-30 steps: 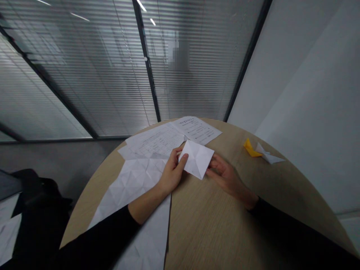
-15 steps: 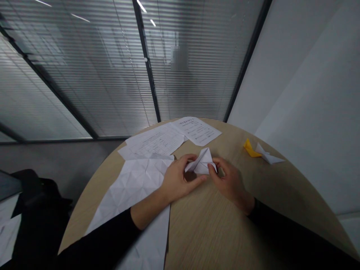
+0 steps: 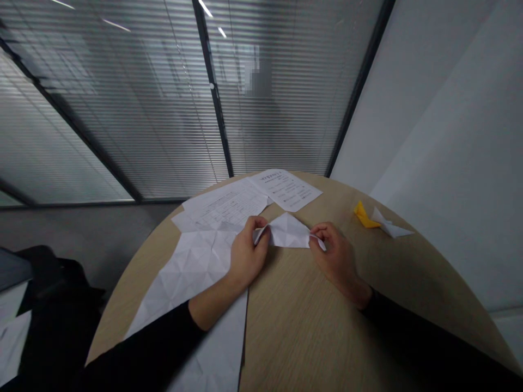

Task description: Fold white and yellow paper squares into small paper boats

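Above table, left hand, right hand pinch paper.

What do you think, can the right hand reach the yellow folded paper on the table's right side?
Probably yes. Only bare table lies between the right hand and the yellow folded paper. But that hand pinches a corner of the white folded paper, so it would need to let go.

Head-worn view, forward and down, close over table, edges seemingly warped
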A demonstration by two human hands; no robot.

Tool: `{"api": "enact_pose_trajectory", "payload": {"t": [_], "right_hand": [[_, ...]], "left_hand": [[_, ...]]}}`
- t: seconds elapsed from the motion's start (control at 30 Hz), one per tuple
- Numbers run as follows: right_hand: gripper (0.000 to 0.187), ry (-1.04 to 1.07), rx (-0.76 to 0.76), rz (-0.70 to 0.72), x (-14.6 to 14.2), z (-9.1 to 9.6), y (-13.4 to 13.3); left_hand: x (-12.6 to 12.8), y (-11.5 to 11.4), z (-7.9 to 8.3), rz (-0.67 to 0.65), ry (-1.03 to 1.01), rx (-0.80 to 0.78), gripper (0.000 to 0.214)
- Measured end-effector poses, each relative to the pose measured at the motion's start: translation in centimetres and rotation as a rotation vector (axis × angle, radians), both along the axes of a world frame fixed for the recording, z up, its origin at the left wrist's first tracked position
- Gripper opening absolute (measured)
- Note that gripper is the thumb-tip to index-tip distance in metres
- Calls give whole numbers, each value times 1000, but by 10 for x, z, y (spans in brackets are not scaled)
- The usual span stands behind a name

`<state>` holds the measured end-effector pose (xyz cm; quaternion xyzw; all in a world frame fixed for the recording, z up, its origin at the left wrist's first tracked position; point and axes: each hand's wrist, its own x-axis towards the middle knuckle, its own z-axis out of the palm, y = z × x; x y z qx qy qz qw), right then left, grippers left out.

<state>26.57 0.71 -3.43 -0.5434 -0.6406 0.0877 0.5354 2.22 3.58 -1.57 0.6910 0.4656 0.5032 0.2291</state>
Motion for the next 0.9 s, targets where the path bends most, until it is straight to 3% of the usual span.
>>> {"api": "enact_pose_trajectory", "payload": {"t": [0.23, 0.33, 0.6, 0.77, 0.9], "right_hand": [[30, 105, 6, 124, 9, 2, 6], [38, 35, -1, 217, 10, 3, 6], [23, -189, 32, 129, 5, 3, 7], [41, -287, 57, 194, 1, 4, 3], [40, -253, 47, 224, -1, 4, 1]], "left_hand": [[-2, 4, 2, -287, -120, -59, 35], [-2, 5, 1, -307, -148, -83, 36], [2, -1, 8, -338, -156, -119, 39], [1, -3, 12, -436, -171, -113, 41], [0, -4, 12, -480, -177, -116, 46]]}}
